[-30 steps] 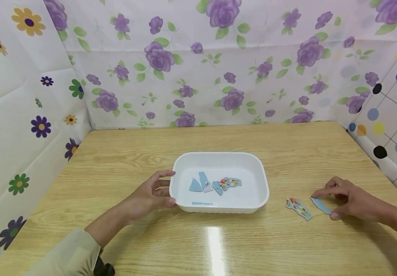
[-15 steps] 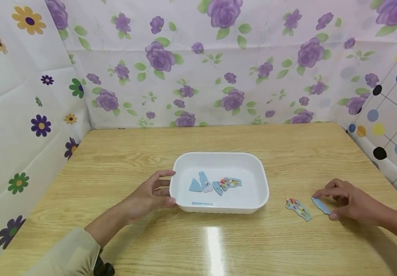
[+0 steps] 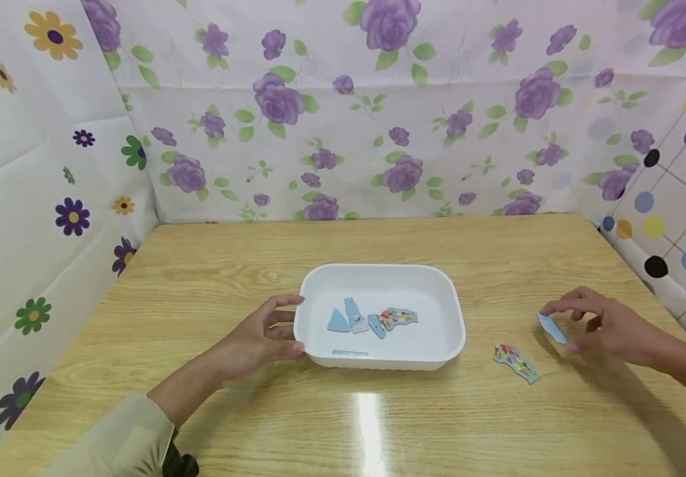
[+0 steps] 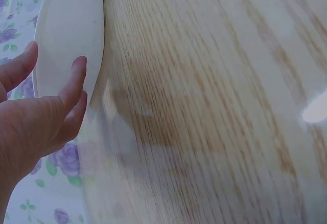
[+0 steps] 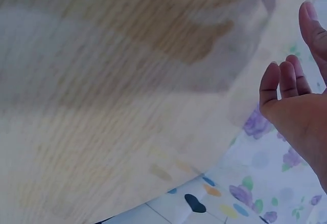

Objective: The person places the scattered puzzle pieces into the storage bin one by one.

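My right hand (image 3: 623,331) pinches a light blue puzzle piece (image 3: 552,328) between thumb and fingers, just above the table on the right. Only the hand shows in the right wrist view; the piece is out of sight there. A multicoloured puzzle piece (image 3: 517,363) lies on the wood nearby. My left hand (image 3: 253,344) touches the left end of a white plastic tray (image 3: 378,364) with spread fingers and thumb; the left wrist view has the same hand (image 4: 36,121) against the tray's outer wall.
Inside the tray lie a blue triangular piece (image 3: 338,321), a blue strip (image 3: 354,315), a thin sliver (image 3: 350,353) and a colourful piece (image 3: 401,317) overlapping a small blue one (image 3: 376,326). Flowered sheets (image 3: 343,119) line the back and left; a dotted sheet (image 3: 683,218) hangs at right.
My right hand has lifted the light blue puzzle piece off the table, moving slightly up and away. The left hand and tray have stayed put.
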Tool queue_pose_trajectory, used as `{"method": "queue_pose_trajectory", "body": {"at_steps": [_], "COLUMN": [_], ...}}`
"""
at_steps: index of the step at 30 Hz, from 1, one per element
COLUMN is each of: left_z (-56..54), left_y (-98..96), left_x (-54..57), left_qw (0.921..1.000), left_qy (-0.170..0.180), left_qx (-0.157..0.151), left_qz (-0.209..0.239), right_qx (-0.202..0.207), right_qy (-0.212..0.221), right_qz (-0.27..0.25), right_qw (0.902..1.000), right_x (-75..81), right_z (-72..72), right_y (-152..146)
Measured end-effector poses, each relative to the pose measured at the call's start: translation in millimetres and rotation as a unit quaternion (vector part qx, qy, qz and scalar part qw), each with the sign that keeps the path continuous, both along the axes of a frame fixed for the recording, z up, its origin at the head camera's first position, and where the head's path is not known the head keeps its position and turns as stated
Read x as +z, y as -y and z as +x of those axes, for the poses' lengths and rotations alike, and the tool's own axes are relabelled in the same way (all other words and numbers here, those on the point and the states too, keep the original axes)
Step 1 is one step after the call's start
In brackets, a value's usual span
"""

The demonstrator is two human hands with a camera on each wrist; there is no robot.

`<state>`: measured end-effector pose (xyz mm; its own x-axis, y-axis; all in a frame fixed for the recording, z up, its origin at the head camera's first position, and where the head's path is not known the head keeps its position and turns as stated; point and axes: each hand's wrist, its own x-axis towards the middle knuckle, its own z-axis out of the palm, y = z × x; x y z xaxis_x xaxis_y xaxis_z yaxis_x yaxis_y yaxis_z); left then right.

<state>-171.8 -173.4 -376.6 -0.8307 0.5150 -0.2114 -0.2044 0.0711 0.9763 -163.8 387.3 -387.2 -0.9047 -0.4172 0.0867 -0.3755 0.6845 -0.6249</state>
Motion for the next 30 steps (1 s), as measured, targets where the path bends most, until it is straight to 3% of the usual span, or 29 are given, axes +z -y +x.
{"method": "queue_pose_trajectory", "body": {"at_steps": [9, 20, 30], "left_z": [-0.8, -1.7, -1.4], "left_y": [-0.3, 0.0, 0.2], "left_x": [-0.8, -0.2, -1.0], "left_qw": [1.0, 1.0, 1.0], "left_qy": [0.004, 0.004, 0.005], "left_qx": [0.002, 0.001, 0.001], "left_qz": [-0.001, 0.004, 0.005], "right_qx": [-0.023, 0.012, 0.037], "right_qy": [-0.004, -0.01, 0.024], "right_qz": [0.037, 0.032, 0.026], "right_qw": [0.999, 0.9994, 0.9987], "right_x": [24.2, 42.0, 64.5], "right_z": [-11.2, -24.4, -33.7], "right_y": [12.7, 29.3, 63.7]}}
